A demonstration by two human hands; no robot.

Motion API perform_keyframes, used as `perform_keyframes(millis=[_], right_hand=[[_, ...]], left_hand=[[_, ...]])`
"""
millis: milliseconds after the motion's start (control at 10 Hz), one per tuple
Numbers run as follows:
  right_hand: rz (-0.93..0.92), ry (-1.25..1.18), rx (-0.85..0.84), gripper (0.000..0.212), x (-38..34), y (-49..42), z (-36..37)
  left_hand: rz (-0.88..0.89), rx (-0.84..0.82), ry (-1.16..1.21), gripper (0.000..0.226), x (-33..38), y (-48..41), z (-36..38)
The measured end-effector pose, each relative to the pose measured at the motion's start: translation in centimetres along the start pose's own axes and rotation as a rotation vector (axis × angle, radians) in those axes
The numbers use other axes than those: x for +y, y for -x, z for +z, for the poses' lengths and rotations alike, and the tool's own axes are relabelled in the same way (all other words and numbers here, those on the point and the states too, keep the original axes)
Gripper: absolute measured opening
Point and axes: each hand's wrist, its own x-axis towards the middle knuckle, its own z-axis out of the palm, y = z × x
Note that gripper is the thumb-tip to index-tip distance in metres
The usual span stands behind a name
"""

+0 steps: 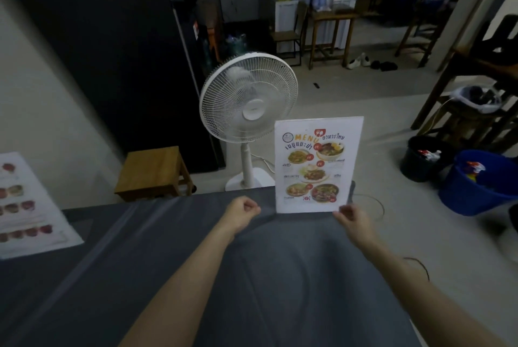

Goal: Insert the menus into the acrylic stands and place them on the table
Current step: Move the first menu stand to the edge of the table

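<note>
Upright, the menu [316,164] is pinched by the right hand [353,216].

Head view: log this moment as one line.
right hand: holds upright menu stand at bottom corner | left hand: fisted, empty, on grey tablecloth | loose menu sheet: flat, far left

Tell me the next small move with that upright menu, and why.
Probably let go and reach for the next sheet. The menu already stands upright in its clear stand near the far edge of the grey-covered table; the right hand only pinches its lower corner, the left hand is closed and holds nothing, and more menu sheets lie flat at the left.
</note>
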Motion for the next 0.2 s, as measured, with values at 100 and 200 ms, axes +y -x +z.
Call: perform_keyframes(millis=[100,200], right_hand=[[-0.043,0.086,-0.11,0.034,-0.4,4.4,3.3],[-0.124,0.173,-0.223,0.044,-1.7,9.0,6.7]], left_hand=[[-0.016,-0.046,-0.018,0.028,-2.8,3.1,-1.0],[-0.024,-0.064,-0.093,0.03,-5.9,6.4,-2.3]])
